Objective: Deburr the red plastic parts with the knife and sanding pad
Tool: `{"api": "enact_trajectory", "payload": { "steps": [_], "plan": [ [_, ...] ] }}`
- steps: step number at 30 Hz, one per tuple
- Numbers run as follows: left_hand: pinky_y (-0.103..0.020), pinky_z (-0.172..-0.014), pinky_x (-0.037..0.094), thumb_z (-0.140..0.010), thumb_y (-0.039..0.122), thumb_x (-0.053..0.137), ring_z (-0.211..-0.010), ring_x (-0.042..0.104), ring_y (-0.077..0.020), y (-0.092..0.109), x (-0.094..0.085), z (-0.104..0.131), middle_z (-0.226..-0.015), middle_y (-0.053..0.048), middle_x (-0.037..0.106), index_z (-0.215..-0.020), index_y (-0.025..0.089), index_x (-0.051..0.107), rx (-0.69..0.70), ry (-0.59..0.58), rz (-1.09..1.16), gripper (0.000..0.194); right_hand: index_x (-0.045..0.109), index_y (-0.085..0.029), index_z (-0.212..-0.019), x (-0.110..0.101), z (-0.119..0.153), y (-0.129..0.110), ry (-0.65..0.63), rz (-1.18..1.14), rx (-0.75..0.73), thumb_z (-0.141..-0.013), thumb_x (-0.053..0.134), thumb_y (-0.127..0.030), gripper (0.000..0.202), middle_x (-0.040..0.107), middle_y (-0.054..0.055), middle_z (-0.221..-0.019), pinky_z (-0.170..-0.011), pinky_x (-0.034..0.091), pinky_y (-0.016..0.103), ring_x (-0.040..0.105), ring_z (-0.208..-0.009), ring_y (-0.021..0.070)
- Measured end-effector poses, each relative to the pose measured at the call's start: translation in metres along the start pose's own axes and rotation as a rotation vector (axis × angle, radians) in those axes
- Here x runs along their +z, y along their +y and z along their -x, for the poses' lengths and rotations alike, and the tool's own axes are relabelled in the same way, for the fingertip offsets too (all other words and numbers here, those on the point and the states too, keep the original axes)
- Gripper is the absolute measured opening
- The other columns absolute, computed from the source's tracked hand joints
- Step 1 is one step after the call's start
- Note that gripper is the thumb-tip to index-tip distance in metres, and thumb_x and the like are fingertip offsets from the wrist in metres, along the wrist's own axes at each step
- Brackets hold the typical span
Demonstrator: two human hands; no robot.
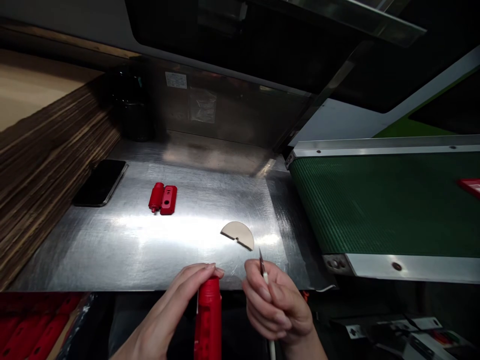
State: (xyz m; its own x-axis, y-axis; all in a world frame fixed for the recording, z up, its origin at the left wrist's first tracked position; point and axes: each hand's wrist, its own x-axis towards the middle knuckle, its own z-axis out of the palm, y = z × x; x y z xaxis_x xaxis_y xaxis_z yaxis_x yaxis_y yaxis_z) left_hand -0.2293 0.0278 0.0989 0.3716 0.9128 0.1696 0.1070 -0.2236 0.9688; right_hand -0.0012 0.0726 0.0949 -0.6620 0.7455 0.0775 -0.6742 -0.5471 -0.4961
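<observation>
At the table's front edge my left hand (174, 307) is closed around the top of a long red plastic part (208, 320), which points down out of view. My right hand (275, 305) grips a thin knife (265, 276) with a white handle, its pointed blade facing up. Just beyond the hands lies a beige half-disc (239, 235) with a small notch in its straight side. Farther left on the metal table (195, 225) rest a small red cylindrical piece (156, 196) and a red rectangular piece (169, 200), side by side.
A phone (102, 183) lies beside stacked cardboard (56, 135) at the left. Behind it stands a dark container (133, 107). The green conveyor belt (382, 205) on the right carries a red part (470, 186). More red parts (41, 325) sit below the table at lower left.
</observation>
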Motion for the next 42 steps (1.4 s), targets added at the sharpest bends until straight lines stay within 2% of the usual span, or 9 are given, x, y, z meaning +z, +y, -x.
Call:
{"api": "enact_trajectory", "payload": {
  "steps": [3,6,10,14,16,20,29,35,42],
  "plan": [
    [-0.048,-0.123,0.046,-0.075,0.021,0.088,-0.148,0.051,-0.0391,0.001,0.001,0.0,-0.156,-0.005,0.058,-0.162,0.044,0.035,0.003,0.014,-0.021,0.105,0.069,-0.018,-0.107,0.009,0.0,-0.008,0.344,0.383,0.052,-0.102,0.069,-0.048,0.031,0.055,-0.001,-0.08,-0.055,0.041,0.018,0.039,-0.059,0.0074],
    [-0.048,-0.123,0.046,-0.073,0.011,0.085,-0.147,0.053,-0.0376,-0.001,0.0,0.0,-0.158,-0.004,0.057,-0.163,0.046,0.033,0.008,0.017,-0.039,0.11,0.071,-0.02,-0.108,0.016,0.001,-0.014,0.47,0.878,0.134,-0.111,0.043,-0.063,0.051,0.057,0.003,-0.093,-0.082,0.045,0.03,0.051,-0.087,0.0174],
    [-0.051,-0.12,0.05,-0.071,0.013,0.09,-0.144,0.057,-0.0396,-0.008,-0.003,0.003,-0.158,-0.006,0.058,-0.164,0.046,0.032,0.018,-0.008,-0.054,0.115,0.061,-0.022,-0.092,0.028,0.003,-0.021,0.321,1.172,0.176,-0.112,0.046,-0.053,0.04,0.055,0.0,-0.086,-0.075,0.043,0.028,0.053,-0.081,0.017],
    [-0.052,-0.118,0.053,-0.073,0.026,0.094,-0.142,0.059,-0.0418,-0.012,-0.002,0.007,-0.157,-0.007,0.061,-0.164,0.045,0.038,0.045,0.008,-0.105,0.108,0.064,-0.026,-0.106,0.045,0.001,-0.031,0.196,1.416,0.165,-0.115,0.045,-0.039,0.025,0.069,-0.001,-0.094,-0.076,0.047,0.026,0.065,-0.085,0.0158],
    [-0.051,-0.117,0.053,-0.073,0.029,0.094,-0.142,0.059,-0.0424,-0.011,-0.001,0.007,-0.157,-0.007,0.062,-0.164,0.045,0.038,0.056,0.019,-0.135,0.108,0.065,-0.027,-0.109,0.051,-0.001,-0.035,0.136,1.549,0.16,-0.115,0.043,-0.036,0.024,0.072,-0.002,-0.096,-0.076,0.047,0.027,0.067,-0.085,0.0159],
    [-0.05,-0.118,0.052,-0.075,0.03,0.093,-0.143,0.058,-0.0422,-0.008,0.001,0.007,-0.159,-0.007,0.06,-0.166,0.043,0.036,0.082,0.008,-0.155,0.108,0.061,-0.025,-0.096,0.056,-0.004,-0.037,0.054,1.776,0.133,-0.115,0.04,-0.033,0.029,0.067,-0.003,-0.083,-0.065,0.042,0.029,0.061,-0.069,0.0146],
    [-0.051,-0.12,0.051,-0.077,0.033,0.093,-0.143,0.059,-0.0418,-0.007,0.005,0.006,-0.158,-0.008,0.061,-0.166,0.044,0.033,0.073,0.012,-0.176,0.108,0.053,-0.023,-0.088,0.052,0.003,-0.033,-0.006,2.005,0.105,-0.113,0.04,-0.029,0.029,0.061,-0.004,-0.076,-0.055,0.033,0.031,0.052,-0.06,0.0126],
    [-0.053,-0.122,0.049,-0.077,0.036,0.094,-0.143,0.058,-0.0432,-0.007,0.004,0.009,-0.158,-0.009,0.06,-0.168,0.041,0.029,0.076,-0.001,-0.234,0.112,0.053,-0.023,-0.089,0.054,0.001,-0.03,0.019,1.981,0.084,-0.113,0.041,-0.026,0.027,0.06,-0.004,-0.076,-0.055,0.032,0.03,0.05,-0.059,0.012],
    [-0.053,-0.121,0.049,-0.079,0.029,0.091,-0.144,0.057,-0.0427,-0.006,0.004,0.009,-0.159,-0.009,0.06,-0.169,0.041,0.028,0.085,0.015,-0.24,0.11,0.053,-0.023,-0.087,0.053,-0.001,-0.028,0.023,1.931,0.109,-0.114,0.04,-0.029,0.03,0.059,-0.004,-0.075,-0.054,0.032,0.03,0.05,-0.057,0.0121]
  ]
}}
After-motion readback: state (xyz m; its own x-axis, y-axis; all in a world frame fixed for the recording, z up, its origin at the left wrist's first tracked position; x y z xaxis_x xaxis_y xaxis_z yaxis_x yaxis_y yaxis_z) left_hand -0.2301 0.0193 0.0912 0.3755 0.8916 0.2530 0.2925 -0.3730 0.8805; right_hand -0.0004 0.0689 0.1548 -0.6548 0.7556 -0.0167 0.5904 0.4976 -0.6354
